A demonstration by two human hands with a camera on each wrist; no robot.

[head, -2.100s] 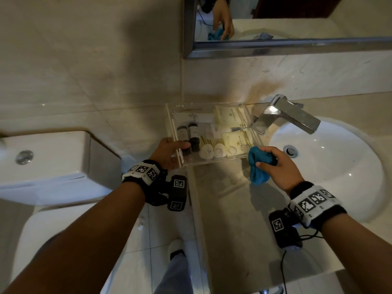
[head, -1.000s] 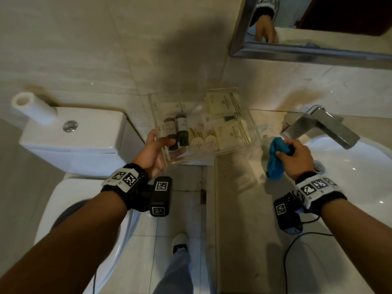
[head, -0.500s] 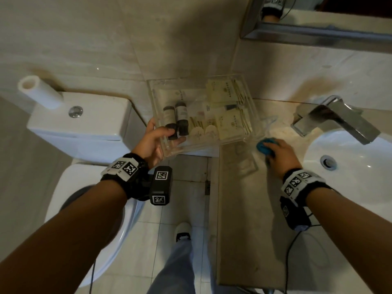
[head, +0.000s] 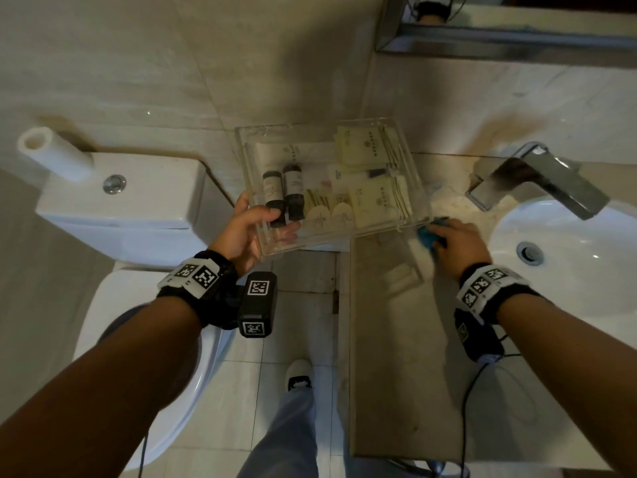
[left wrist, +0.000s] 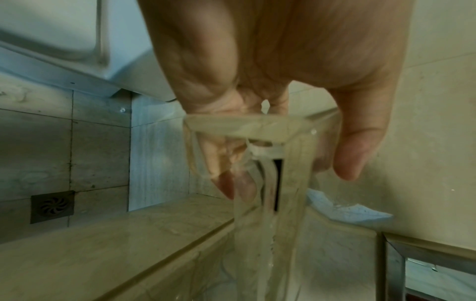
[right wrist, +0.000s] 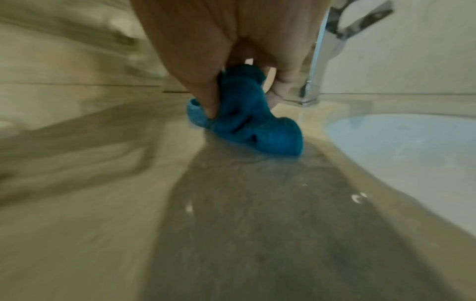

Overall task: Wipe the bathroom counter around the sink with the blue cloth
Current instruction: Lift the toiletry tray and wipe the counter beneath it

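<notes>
My right hand [head: 451,238] grips the bunched blue cloth [head: 427,236] and presses it on the beige counter [head: 396,357], just left of the faucet [head: 537,182] and the white sink [head: 568,257]. In the right wrist view the blue cloth [right wrist: 247,120] lies crumpled on the counter [right wrist: 231,224] under my fingers [right wrist: 206,97], and the picture is blurred. My left hand [head: 251,229] holds a clear plastic tray [head: 248,157] of toiletries by its near left corner, lifted above the counter's left end. The left wrist view shows the tray's corner [left wrist: 257,130] between my fingers [left wrist: 352,154].
A white toilet [head: 117,201] with a paper roll [head: 51,153] on its tank stands to the left. The mirror's metal frame [head: 482,46] hangs on the wall above the faucet. Small bottles [head: 286,191] and sachets lie in the tray. My shoe [head: 300,374] is on the tiled floor.
My left hand lifted the tray off the counter and moved it left. My right hand brought the blue cloth down onto the counter where the tray stood.
</notes>
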